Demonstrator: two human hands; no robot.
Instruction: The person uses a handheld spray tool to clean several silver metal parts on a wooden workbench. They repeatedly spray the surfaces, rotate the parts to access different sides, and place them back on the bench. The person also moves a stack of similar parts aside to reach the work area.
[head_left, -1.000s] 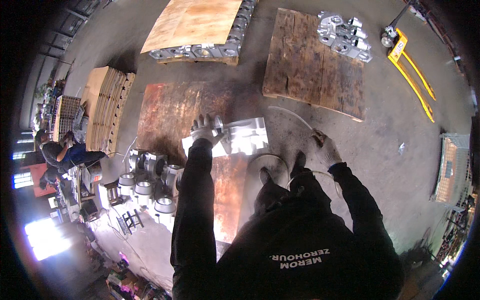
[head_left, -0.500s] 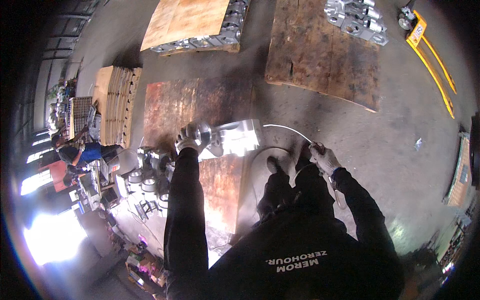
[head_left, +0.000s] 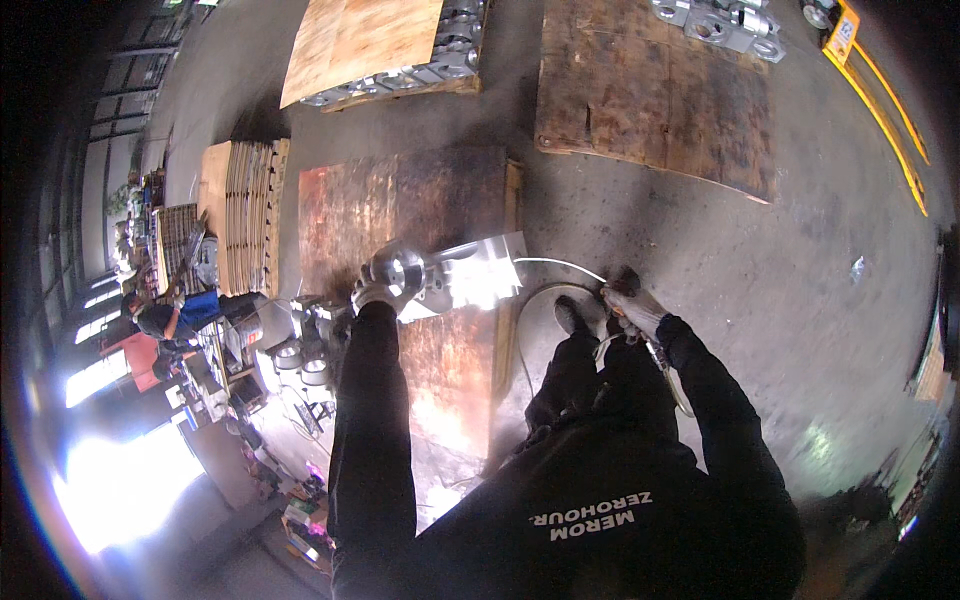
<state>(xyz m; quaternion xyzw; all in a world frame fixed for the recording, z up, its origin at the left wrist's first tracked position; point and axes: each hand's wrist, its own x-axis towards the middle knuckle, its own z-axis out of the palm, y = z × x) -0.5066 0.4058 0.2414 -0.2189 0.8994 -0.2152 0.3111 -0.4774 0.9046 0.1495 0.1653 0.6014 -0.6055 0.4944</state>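
Observation:
A shiny machined metal part (head_left: 470,276) lies across the stained wooden board (head_left: 400,200), its middle bright with glare. My left hand (head_left: 376,292), in a pale glove, is closed around the rounded end of the part. In my gloved right hand (head_left: 637,308) is what looks like an air blow gun; its body is mostly hidden by the fingers. Its long thin nozzle (head_left: 565,263) curves left to the part's right end. Whether the tip is inside or only against it, I cannot tell. A hose (head_left: 676,392) hangs below my right hand.
Ring-shaped metal parts (head_left: 313,371) stand left of the board. Pallets with metal castings (head_left: 715,28) and a plywood sheet (head_left: 360,45) lie ahead. A yellow pallet jack (head_left: 880,110) stands far right. Another person (head_left: 160,318) works at the far left.
My right hand has moved left with the blow gun, bringing it nearer the part. My left hand stays on the part's rounded end, and the view has shifted slightly.

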